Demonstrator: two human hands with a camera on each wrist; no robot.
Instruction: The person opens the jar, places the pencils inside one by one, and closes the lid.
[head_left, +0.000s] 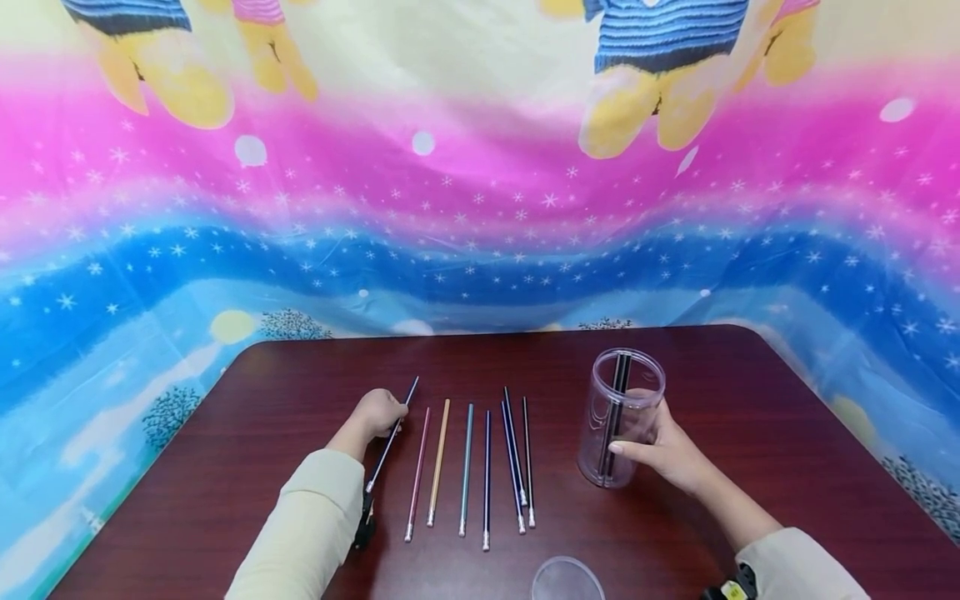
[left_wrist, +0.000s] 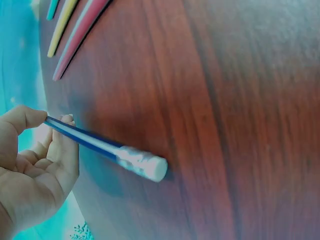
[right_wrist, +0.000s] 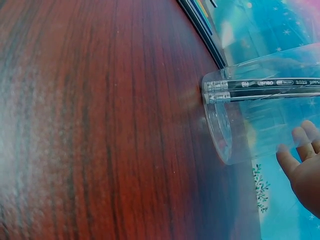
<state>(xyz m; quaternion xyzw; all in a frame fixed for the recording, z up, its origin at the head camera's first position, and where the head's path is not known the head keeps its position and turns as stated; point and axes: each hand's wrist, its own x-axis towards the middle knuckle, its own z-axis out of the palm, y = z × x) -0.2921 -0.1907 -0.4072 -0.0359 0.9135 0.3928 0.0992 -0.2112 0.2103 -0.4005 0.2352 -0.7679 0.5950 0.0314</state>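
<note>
My left hand (head_left: 378, 414) pinches a dark blue pencil (head_left: 384, 457) between thumb and fingers, its white eraser end toward me; in the left wrist view this pencil (left_wrist: 95, 141) slants just above the table. On the right, my right hand (head_left: 671, 450) holds a clear plastic jar (head_left: 594, 446), thumb in front and fingers on the far side. Two black pencils (head_left: 617, 408) stand inside, eraser ends down, as the right wrist view shows. Between the hands lie a pink pencil (head_left: 417, 475), a yellow pencil (head_left: 438, 462), a teal pencil (head_left: 466, 471) and several dark pencils (head_left: 487, 479).
A round clear lid (head_left: 567, 579) lies at the near edge of the dark red wooden table (head_left: 285, 392). Behind and beside the table hangs a printed curtain (head_left: 480, 208).
</note>
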